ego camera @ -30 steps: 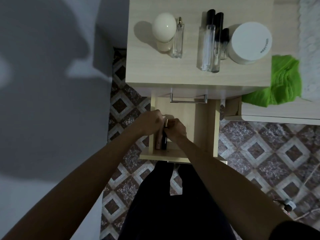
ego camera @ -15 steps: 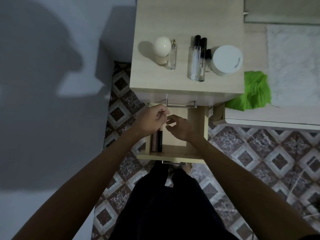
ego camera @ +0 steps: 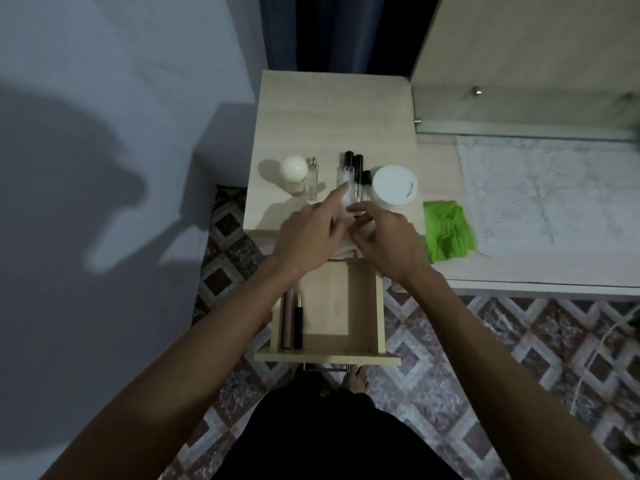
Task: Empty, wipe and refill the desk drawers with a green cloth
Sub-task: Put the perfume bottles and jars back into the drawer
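Note:
The lower drawer (ego camera: 360, 306) is pulled out below the desk top (ego camera: 332, 109). A pinkish tube (ego camera: 286, 318) and a black tube (ego camera: 298, 323) lie along its left wall. Both my hands hover over the desk's front edge. My left hand (ego camera: 306, 237) stretches its index finger onto the tall clear bottle (ego camera: 346, 178). My right hand (ego camera: 386, 242) has loosely curled fingers just before the two other black-capped bottles (ego camera: 360, 181); I see nothing held in it. The crumpled green cloth (ego camera: 448, 232) lies on the lower surface to the right.
A white round jar (ego camera: 394, 187), a white egg-shaped object (ego camera: 294, 169) and a small perfume bottle (ego camera: 312, 181) stand on the desk top. A white mat (ego camera: 543, 192) covers the lower surface. The wall is at the left, patterned tiles below, my foot (ego camera: 356, 381) under the drawer.
Both hands left the drawer, where they had set the black tube beside the pinkish one, and rose to the clear bottles on the desk top. The camera tilted up.

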